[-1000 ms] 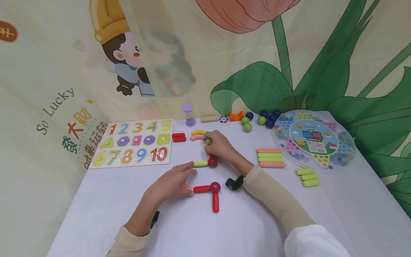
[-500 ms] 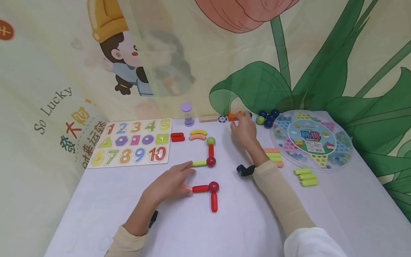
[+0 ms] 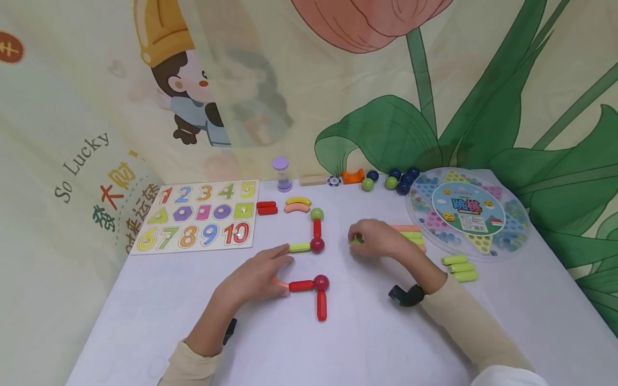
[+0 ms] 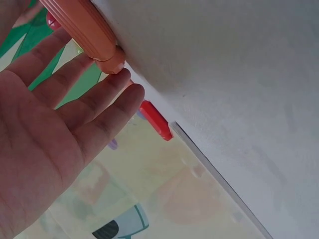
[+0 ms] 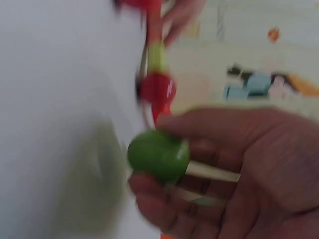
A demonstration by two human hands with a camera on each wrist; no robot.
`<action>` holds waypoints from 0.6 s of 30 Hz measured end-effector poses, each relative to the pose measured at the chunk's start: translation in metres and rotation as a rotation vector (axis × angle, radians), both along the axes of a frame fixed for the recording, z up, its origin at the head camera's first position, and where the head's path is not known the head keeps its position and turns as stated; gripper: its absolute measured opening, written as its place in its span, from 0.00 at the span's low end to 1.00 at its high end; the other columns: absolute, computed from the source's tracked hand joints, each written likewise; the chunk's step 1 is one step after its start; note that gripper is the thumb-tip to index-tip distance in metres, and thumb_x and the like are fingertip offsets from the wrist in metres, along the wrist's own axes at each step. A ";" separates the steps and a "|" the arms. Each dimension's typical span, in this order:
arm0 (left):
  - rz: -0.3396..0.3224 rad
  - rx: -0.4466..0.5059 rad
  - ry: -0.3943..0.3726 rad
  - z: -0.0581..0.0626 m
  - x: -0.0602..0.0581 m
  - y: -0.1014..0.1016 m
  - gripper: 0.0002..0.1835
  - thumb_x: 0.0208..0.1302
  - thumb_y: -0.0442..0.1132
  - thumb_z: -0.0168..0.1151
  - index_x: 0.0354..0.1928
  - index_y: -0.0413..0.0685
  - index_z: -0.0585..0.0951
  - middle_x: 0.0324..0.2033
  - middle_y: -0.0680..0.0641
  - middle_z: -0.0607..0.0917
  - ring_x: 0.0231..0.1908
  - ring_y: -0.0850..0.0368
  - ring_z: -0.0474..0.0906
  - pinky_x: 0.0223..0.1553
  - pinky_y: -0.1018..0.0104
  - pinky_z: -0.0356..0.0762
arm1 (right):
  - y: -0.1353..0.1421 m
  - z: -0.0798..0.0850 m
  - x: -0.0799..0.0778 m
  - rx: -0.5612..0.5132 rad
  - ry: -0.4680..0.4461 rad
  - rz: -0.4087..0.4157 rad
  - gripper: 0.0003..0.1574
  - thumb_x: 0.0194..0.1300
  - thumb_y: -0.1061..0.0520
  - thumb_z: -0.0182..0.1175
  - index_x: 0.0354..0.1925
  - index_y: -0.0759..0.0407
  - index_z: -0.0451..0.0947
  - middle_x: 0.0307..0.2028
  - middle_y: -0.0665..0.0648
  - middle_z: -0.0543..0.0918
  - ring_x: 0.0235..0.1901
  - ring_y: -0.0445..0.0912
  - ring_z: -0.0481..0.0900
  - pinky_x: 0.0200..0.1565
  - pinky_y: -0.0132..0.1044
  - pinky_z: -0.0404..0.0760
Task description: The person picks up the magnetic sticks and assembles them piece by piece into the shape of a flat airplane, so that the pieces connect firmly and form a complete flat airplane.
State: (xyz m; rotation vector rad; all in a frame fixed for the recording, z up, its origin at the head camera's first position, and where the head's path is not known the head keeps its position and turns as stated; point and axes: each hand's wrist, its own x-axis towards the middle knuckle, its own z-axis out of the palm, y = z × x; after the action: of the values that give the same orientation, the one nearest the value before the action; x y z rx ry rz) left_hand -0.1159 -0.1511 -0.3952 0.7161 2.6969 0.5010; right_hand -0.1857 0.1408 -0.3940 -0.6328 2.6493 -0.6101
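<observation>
A wooden number puzzle (image 3: pixel 159 241) is lying flat at the far left, apart from the sticks, presumably set aside; next, the left hand (image 3: pixel 253 276) is resting with fingers spread and nearly straight beside a salmon stick (image 4: pixel 87 30), fingertips seeming to touch it, probably steadying the chain; I cannot tell whether the thumb is pressing; a lower red stick (image 3: pixel 301 286) is running from there to the lower red ball (image 3: pixel 321 283), a near red stick (image 3: pixel 322 306) pointing toward the person; farther back, a lime stick (image 3: pixel 300 247) is meeting the upper red ball (image 3: pixel 317 245), whose back red stick (image 3: pixel 317 229) is bearing a green end ball (image 3: pixel 316 214); rightward, the right hand (image 3: pixel 379 238) is pinching a loose green ball (image 5: pixel 158 155) between thumb and fingers, apart from the chains, a light grip likely suiting its roundness; beyond, three lime sticks (image 3: pixel 462 268) are lying side by side, perhaps for easy picking.
</observation>
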 end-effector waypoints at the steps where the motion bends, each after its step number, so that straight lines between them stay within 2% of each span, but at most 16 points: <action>1: -0.001 -0.001 0.002 0.000 0.000 0.000 0.36 0.45 0.51 0.70 0.59 0.53 0.71 0.64 0.51 0.62 0.63 0.53 0.56 0.54 0.55 0.66 | -0.002 0.001 0.012 -0.041 0.005 0.089 0.10 0.55 0.53 0.63 0.39 0.49 0.79 0.35 0.45 0.77 0.33 0.42 0.72 0.37 0.34 0.75; 5: 0.011 -0.006 -0.002 0.002 0.000 0.000 0.36 0.45 0.51 0.70 0.59 0.53 0.72 0.64 0.51 0.62 0.62 0.53 0.57 0.54 0.54 0.66 | -0.019 0.003 0.059 -0.291 -0.018 0.454 0.16 0.56 0.51 0.64 0.44 0.46 0.78 0.38 0.39 0.75 0.32 0.35 0.72 0.33 0.28 0.76; 8: 0.025 0.002 -0.006 0.003 0.001 0.001 0.36 0.45 0.50 0.71 0.59 0.53 0.72 0.64 0.51 0.63 0.62 0.53 0.57 0.54 0.54 0.66 | -0.035 -0.002 0.084 -0.360 -0.022 0.648 0.16 0.57 0.51 0.62 0.46 0.45 0.77 0.39 0.39 0.75 0.31 0.32 0.70 0.31 0.23 0.74; 12: 0.026 0.011 -0.010 0.001 0.001 0.001 0.36 0.45 0.50 0.71 0.59 0.54 0.72 0.64 0.51 0.63 0.63 0.53 0.56 0.54 0.54 0.66 | -0.046 -0.017 0.101 -0.284 0.061 0.761 0.14 0.59 0.50 0.60 0.46 0.44 0.77 0.39 0.39 0.72 0.31 0.29 0.68 0.32 0.17 0.68; 18: 0.022 0.011 -0.004 0.000 0.002 0.002 0.36 0.45 0.51 0.71 0.59 0.54 0.72 0.64 0.51 0.63 0.62 0.53 0.56 0.54 0.54 0.66 | -0.048 -0.028 0.104 -0.237 0.068 0.718 0.14 0.57 0.47 0.61 0.44 0.40 0.78 0.38 0.40 0.69 0.31 0.29 0.67 0.31 0.18 0.67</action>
State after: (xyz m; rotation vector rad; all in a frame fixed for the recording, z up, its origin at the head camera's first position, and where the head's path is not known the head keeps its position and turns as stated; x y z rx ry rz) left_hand -0.1141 -0.1494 -0.3952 0.6886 2.7030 0.5225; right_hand -0.0813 0.0926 -0.4217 -1.5878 2.1773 -0.6763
